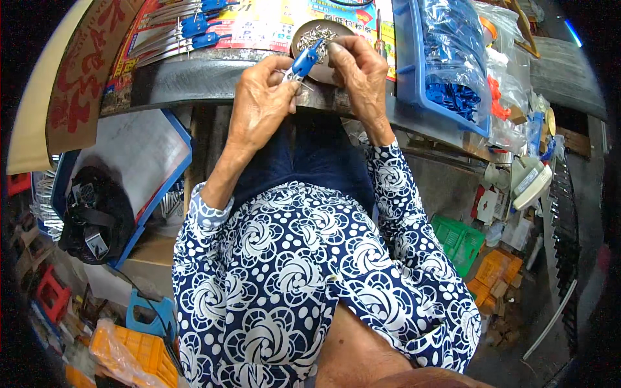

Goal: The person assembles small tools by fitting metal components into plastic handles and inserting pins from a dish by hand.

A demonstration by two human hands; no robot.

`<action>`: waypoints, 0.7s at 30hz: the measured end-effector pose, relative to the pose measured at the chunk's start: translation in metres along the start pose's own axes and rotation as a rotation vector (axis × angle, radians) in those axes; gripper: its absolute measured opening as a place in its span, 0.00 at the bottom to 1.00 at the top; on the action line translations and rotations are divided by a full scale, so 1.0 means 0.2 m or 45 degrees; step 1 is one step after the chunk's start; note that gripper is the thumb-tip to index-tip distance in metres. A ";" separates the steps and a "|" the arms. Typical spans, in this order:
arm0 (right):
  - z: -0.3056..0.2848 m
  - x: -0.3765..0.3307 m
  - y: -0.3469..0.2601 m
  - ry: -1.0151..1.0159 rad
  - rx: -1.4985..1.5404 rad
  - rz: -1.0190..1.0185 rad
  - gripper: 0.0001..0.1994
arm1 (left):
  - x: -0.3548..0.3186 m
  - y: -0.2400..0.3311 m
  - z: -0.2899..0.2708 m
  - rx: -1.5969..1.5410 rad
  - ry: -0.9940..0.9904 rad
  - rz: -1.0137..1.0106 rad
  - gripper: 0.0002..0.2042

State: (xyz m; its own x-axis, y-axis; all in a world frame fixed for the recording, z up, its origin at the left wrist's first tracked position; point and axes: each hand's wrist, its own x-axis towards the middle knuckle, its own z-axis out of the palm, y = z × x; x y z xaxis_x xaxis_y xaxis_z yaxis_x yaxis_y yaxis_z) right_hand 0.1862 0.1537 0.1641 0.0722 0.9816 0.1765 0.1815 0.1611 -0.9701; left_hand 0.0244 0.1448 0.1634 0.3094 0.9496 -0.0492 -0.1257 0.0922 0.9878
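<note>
My left hand (265, 97) is closed round a small blue-handled metal tool (305, 61), held tilted above the table's near edge. Bright metal shows below its blue part, partly hidden by my fingers. To its right, my right hand (362, 74) pinches thumb and forefinger together over a round dish (315, 73). Anything between those fingertips is too small to make out. Small silvery metal pins (317, 37) lie heaped in the dish. At the table's left, several similar blue-handled metal tools (194, 27) lie side by side.
A blue bin (409, 84) at the right holds blue plastic parts (453, 97) and clear bags. Cardboard (81, 71) stands at the far left. A black bag-like object (97, 213) rests on a blue-edged tray (155, 155). Green (458, 242) and orange crates (139, 349) are on the floor.
</note>
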 end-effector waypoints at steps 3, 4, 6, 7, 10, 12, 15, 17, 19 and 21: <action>-0.02 0.00 0.01 0.036 0.077 0.100 0.11 | -0.02 0.04 -0.01 -0.084 -0.057 -0.107 0.10; -0.03 0.00 0.00 0.041 0.079 0.101 0.11 | -0.02 0.05 0.00 -0.082 -0.061 -0.109 0.10; -0.04 -0.02 -0.02 -0.152 0.481 0.341 0.11 | -0.04 0.08 0.00 -0.087 -0.119 -0.194 0.11; -0.04 -0.02 -0.02 -0.184 0.549 0.409 0.12 | -0.04 0.08 0.00 -0.085 -0.124 -0.200 0.11; -0.04 -0.05 0.03 -0.312 0.700 0.422 0.12 | -0.04 0.06 0.00 -0.025 -0.147 -0.204 0.11; -0.02 -0.08 0.04 -0.292 0.662 0.410 0.12 | -0.05 0.05 -0.01 0.033 -0.132 -0.224 0.11; -0.01 -0.11 0.06 -0.259 0.677 0.395 0.11 | -0.05 0.02 0.01 0.013 -0.099 -0.237 0.11; 0.01 -0.13 0.08 -0.216 0.548 0.373 0.11 | -0.04 -0.01 0.00 0.046 -0.094 -0.272 0.11; 0.04 -0.15 0.08 -0.208 0.523 0.351 0.12 | -0.04 -0.05 -0.01 0.078 -0.082 -0.305 0.11; 0.05 -0.15 0.08 -0.168 0.441 0.309 0.11 | -0.04 -0.07 -0.01 0.021 -0.045 -0.316 0.11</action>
State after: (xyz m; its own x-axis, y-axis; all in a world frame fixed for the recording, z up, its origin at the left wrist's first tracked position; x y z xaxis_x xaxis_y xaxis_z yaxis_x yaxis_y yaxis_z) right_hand 0.1775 0.1270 0.1411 -0.0578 0.9963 -0.0643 -0.1662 -0.0731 -0.9834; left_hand 0.0222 0.1373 0.1487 0.3617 0.8874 -0.2859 -0.0261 0.3161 0.9484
